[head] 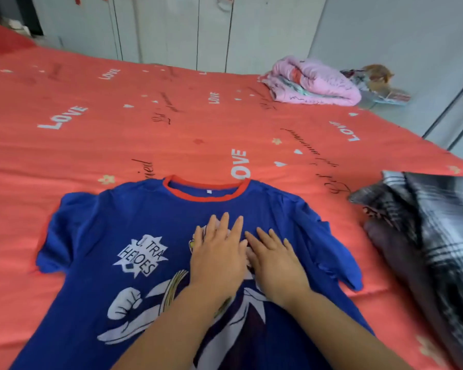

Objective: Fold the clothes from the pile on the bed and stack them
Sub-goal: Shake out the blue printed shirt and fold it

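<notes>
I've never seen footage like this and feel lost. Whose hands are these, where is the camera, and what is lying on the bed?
There is no machine here. A person wears a wide-angle camera on the head, looking forward and down, so you see their own two bare hands. The left hand and right hand lie flat side by side, fingers straight, on the chest of a blue T-shirt with a red collar. It is spread print-up on a red bedsheet printed with "LOVE". Nothing is held; the hands only press on the shirt. At the right edge lies a pile of dark and plaid clothes. At the far corner sits a pink bundle of fabric.
</notes>
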The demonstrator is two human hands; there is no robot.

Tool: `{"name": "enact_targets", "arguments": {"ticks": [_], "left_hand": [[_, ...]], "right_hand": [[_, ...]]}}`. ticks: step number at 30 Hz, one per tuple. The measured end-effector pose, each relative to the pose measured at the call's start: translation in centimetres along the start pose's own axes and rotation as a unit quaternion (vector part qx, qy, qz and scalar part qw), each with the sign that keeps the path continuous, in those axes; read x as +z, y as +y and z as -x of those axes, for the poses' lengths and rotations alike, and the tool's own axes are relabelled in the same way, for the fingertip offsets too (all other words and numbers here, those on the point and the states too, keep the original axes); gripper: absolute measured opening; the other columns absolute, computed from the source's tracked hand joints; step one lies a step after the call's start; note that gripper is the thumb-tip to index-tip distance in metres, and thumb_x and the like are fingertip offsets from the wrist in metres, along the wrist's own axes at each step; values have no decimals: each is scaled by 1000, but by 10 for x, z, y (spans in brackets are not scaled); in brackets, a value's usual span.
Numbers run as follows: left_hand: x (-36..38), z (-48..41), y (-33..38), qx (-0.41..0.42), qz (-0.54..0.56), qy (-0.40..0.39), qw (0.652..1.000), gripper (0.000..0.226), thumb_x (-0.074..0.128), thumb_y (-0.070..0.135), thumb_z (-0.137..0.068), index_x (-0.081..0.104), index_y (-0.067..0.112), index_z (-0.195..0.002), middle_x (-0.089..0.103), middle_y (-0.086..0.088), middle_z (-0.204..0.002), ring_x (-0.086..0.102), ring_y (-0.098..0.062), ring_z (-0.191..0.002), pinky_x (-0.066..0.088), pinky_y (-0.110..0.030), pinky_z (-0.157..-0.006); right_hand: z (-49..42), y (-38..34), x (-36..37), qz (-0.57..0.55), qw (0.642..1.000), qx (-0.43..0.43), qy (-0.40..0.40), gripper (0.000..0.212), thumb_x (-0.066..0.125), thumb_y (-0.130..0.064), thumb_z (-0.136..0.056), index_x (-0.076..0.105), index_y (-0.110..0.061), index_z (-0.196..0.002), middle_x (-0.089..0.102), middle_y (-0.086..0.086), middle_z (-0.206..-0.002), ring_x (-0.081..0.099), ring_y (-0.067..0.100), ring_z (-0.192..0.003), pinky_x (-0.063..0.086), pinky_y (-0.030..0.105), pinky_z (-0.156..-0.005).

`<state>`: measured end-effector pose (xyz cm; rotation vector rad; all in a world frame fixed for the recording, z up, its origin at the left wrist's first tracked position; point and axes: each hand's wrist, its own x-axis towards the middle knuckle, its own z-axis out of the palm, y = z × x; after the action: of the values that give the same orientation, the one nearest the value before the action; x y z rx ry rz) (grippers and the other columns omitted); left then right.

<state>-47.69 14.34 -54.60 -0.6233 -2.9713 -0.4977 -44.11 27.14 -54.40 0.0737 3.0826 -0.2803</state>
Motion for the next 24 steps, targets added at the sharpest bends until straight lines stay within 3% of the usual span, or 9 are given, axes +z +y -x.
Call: {"name": "enact_targets", "arguments": {"ticks": [2, 4, 6, 9, 12, 15, 17, 22, 24], "left_hand": [[16, 4, 3, -16, -32, -7, 999, 52, 11, 42, -98, 7, 27, -148, 7, 1, -157, -4, -18, -144, 0, -42, -116], [25, 8, 1, -20, -45, 9, 999, 55, 6, 45, -96, 14, 28, -147, 12, 2, -157, 0, -18, -145, 1, -42, -117], [28, 6, 2, -22, -36, 25, 999, 63, -2, 49, -91, 22, 29, -146, 19, 2, -155, 6, -18, -144, 3, -42, -116], [30, 6, 6, -17, -38, 31, 999, 74, -12, 50, -83, 23, 30, -145, 20, 4, -155, 7, -17, -144, 4, -40, -116], [32, 6, 5, -22, -34, 35, 999, 73, -13, 51, -83, 20, 32, -146, 16, 6, -156, 3, -15, -145, 2, -38, -117], [33, 4, 4, -26, -26, 43, 998, 65, -3, 50, -88, 21, 32, -145, 17, 6, -156, 4, -14, -145, 1, -38, -116], [33, 4, 4, -25, -25, 44, 998, 64, 0, 50, -88, 23, 32, -145, 18, 5, -155, 5, -15, -145, 2, -38, -117], [33, 5, 5, -24, -16, 39, 999, 64, 2, 50, -88, 23, 31, -145, 18, 5, -155, 5, -15, -145, 1, -38, -117], [34, 5, 4, -24, -16, 40, 999, 61, 3, 50, -91, 22, 31, -145, 18, 5, -156, 5, -15, -145, 2, -38, -117]], "right_hand": [[11, 13, -17, -48, 997, -18, 59, 48, 36, -17, -97, 30, -25, -144, 34, 1, -150, 27, 20, -140, 20, 32, -113], [18, 32, -37, -53, 975, -15, 217, 43, 50, -3, -84, 57, -16, -125, 63, 6, -121, 57, 27, -113, 44, 32, -95], [20, 62, -59, -39, 949, 72, 303, 33, 55, -6, -83, 62, -9, -115, 66, 13, -108, 59, 35, -100, 47, 40, -86], [8, 97, -83, -120, 946, 283, 106, 44, 50, -31, -92, 51, 0, -124, 57, 22, -124, 52, 37, -115, 40, 38, -93], [-2, 106, -85, -192, 930, 309, -39, 38, 59, -35, -87, 63, -1, -102, 64, 20, -106, 61, 30, -97, 42, 30, -70], [-11, 112, -99, -406, 864, 296, 37, 15, 66, -9, -81, 60, 4, -84, 65, 26, -93, 60, 26, -82, 42, 33, -67], [-16, 119, -118, -429, 850, 294, 80, 12, 63, -6, -82, 54, -3, -74, 60, 21, -84, 56, 24, -76, 43, 33, -65], [-21, 127, -153, -284, 902, 309, 99, 14, 61, -4, -78, 61, 4, -90, 64, 23, -94, 61, 36, -91, 49, 43, -74], [-24, 126, -164, -179, 928, 300, 130, 18, 63, -7, -75, 61, 1, -91, 62, 21, -95, 57, 33, -85, 43, 37, -67]]}}
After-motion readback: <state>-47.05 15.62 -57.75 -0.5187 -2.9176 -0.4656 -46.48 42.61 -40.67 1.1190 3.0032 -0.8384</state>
